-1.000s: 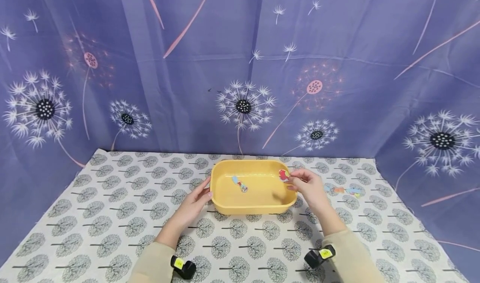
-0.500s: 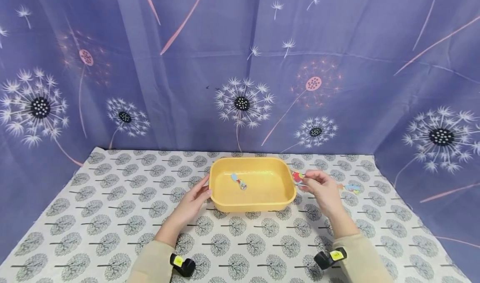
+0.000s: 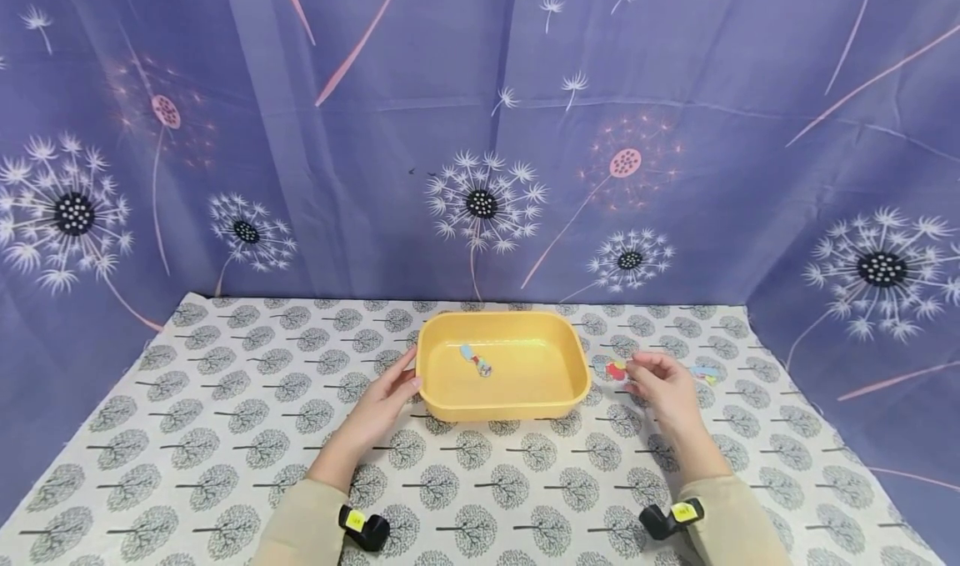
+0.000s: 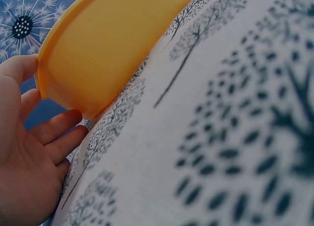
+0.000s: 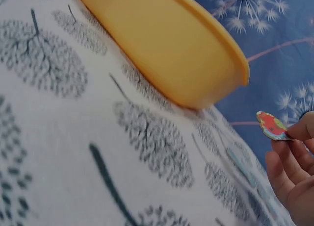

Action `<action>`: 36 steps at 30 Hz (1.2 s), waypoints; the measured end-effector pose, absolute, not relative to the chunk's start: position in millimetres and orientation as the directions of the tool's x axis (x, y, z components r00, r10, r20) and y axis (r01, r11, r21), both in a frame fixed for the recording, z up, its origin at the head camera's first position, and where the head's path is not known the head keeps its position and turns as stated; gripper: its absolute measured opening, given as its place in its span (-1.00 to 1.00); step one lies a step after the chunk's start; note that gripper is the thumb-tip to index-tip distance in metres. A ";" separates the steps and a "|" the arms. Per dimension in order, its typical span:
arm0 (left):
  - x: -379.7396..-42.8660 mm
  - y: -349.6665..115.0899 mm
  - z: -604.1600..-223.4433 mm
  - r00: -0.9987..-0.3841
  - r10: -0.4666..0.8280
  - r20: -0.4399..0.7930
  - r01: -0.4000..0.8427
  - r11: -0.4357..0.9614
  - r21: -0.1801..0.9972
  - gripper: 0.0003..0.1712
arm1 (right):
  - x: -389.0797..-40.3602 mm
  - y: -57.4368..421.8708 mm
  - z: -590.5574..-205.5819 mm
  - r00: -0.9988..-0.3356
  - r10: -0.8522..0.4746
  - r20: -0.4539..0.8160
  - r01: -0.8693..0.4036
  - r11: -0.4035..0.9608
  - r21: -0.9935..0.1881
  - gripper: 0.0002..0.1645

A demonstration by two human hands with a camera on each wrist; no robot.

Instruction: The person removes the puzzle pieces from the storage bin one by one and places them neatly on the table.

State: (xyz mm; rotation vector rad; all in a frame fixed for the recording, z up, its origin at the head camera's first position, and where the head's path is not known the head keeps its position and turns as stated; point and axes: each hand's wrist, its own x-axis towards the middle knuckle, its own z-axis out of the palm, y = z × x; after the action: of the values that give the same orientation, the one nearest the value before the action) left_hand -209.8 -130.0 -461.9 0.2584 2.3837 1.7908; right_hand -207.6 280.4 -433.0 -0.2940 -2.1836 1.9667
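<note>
My left hand [image 3: 386, 399] holds the left end of a yellow plastic basin [image 3: 502, 413], thumb at the rim and other fingers lower against its side in the left wrist view. Off the basin's right end, my right hand [image 3: 666, 391] pinches a small flat cutout [image 5: 273, 127] between thumb and fingertips. It is mainly red with yellow-green and light blue patches and a pale wavy edge. Inside the basin lies a slim cutout [image 3: 476, 361], light blue at one end and multicoloured at the other. Another light blue cutout [image 3: 703, 373] lies on the cloth, partly hidden behind my right hand.
A white cloth [image 3: 300, 458] printed with grey trees covers the table. Behind it and at both sides hangs a purple-blue curtain [image 3: 360, 174] with dandelions. Each sleeve carries a black wrist camera [image 3: 365, 528].
My right hand has moved the red cutout from over the basin's right rim outward to the right, over the cloth. The left hand has stayed at the basin; the head view has shifted slightly.
</note>
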 end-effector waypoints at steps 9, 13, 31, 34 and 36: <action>-208.0 -129.6 -459.5 -0.977 0.214 -0.020 0.045 0.296 0.954 -0.27 | -210.1 288.7 -443.3 -0.950 0.310 -0.032 0.108 0.230 -0.967 -0.64; -208.7 -129.2 -459.3 -0.977 0.210 -0.020 0.045 0.298 0.954 -0.28 | -212.1 290.1 -445.9 -0.947 0.318 -0.041 0.134 0.278 -0.951 -0.61; -208.8 -128.4 -459.0 -0.976 0.219 -0.015 0.050 0.288 0.956 -0.30 | -210.9 293.7 -445.5 -0.933 0.358 -0.045 0.209 0.436 -0.875 -0.63; -209.0 -128.6 -458.7 -0.975 0.223 -0.018 0.048 0.285 0.957 -0.29 | -209.9 294.2 -443.5 -0.924 0.381 -0.044 0.220 0.432 -0.875 -0.61; -209.1 -128.6 -458.6 -0.975 0.223 -0.023 0.041 0.280 0.959 -0.29 | -209.5 294.1 -441.2 -0.924 0.381 -0.033 0.210 0.434 -0.876 -0.60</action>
State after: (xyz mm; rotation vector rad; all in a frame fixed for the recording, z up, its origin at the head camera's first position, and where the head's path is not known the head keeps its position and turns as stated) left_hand -209.1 -128.6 -458.6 0.2487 2.3866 1.7817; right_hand -209.5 294.1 -441.2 -0.5227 -2.5123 1.4975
